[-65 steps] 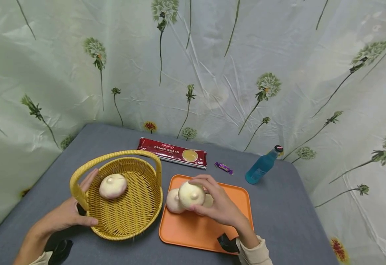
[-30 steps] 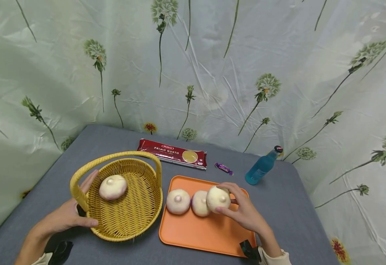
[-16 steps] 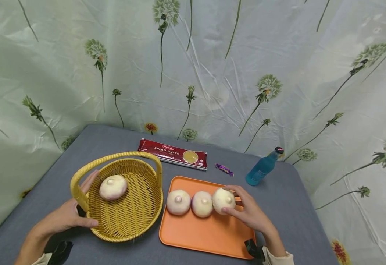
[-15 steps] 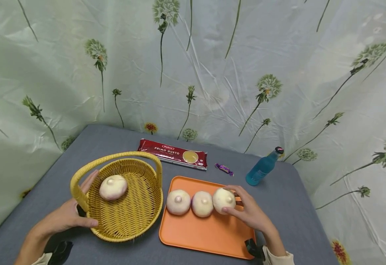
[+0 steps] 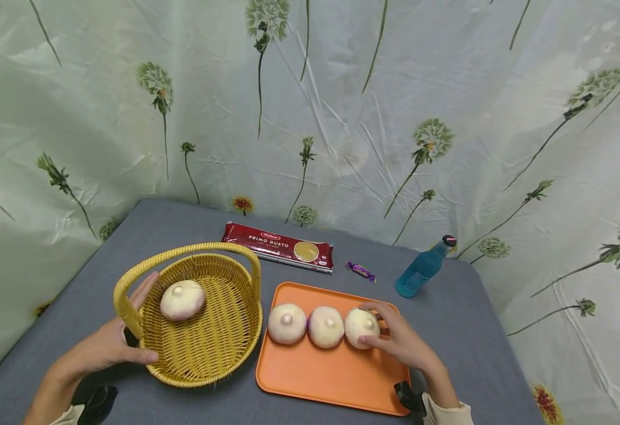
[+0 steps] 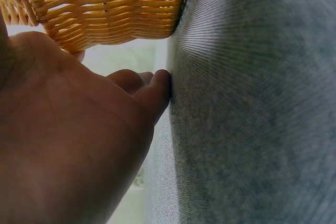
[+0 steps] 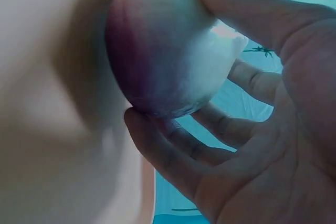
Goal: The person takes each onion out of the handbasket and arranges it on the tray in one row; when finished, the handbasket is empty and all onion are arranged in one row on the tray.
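At the right end of a row on the orange tray [image 5: 310,378], my right hand [image 5: 400,339] holds a white-and-purple turnip [image 5: 362,328] between thumb and fingers. The right wrist view has the fingers curled around this turnip [image 7: 163,45], low against the tray. Left of it stand a second turnip [image 5: 326,326] and a third turnip [image 5: 287,323]. My left hand [image 5: 110,345] rests against the left side of the yellow wicker basket [image 5: 209,348], thumb and fingers extended. One turnip [image 5: 182,300] lies inside the basket. In the left wrist view, fingertips lie near the tablecloth below the basket wall [image 6: 110,14].
Behind the tray lie a red Primo Gusto pack [image 5: 278,246] and a purple-wrapped candy [image 5: 360,271]. A blue bottle [image 5: 421,271] stands at the back right. The grey table [image 5: 464,342] ends at a flower-printed curtain [image 5: 342,118].
My right hand has carried its turnip rightward from over the others and lowered it beside them on the tray. The left hand and basket have stayed in place.
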